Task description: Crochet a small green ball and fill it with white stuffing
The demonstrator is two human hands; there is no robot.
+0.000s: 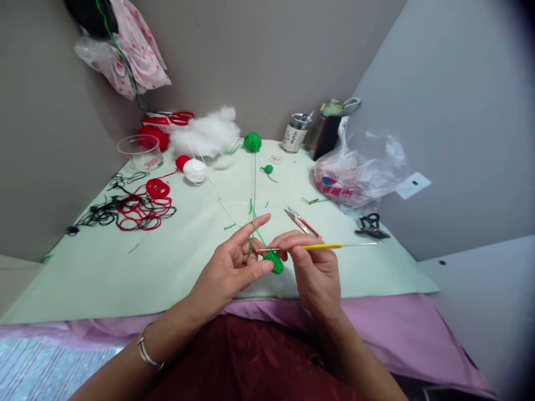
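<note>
My left hand pinches a small green crocheted piece between thumb and fingers. Its index finger is raised, with green yarn looped over it. In my right hand is a crochet hook with a yellow handle, held level. The hook's metal tip lies at the top of the green piece, close to the left fingers; whether it sits inside a stitch I cannot tell. From the fingers the yarn runs back to a green yarn ball. Just beyond my right hand lie thread snips.
Tangled black and red yarn spreads at left, near a clear plastic cup. White stuffing and a white yarn ball sit behind. At right are a plastic bag, a black hair claw and a pen jar.
</note>
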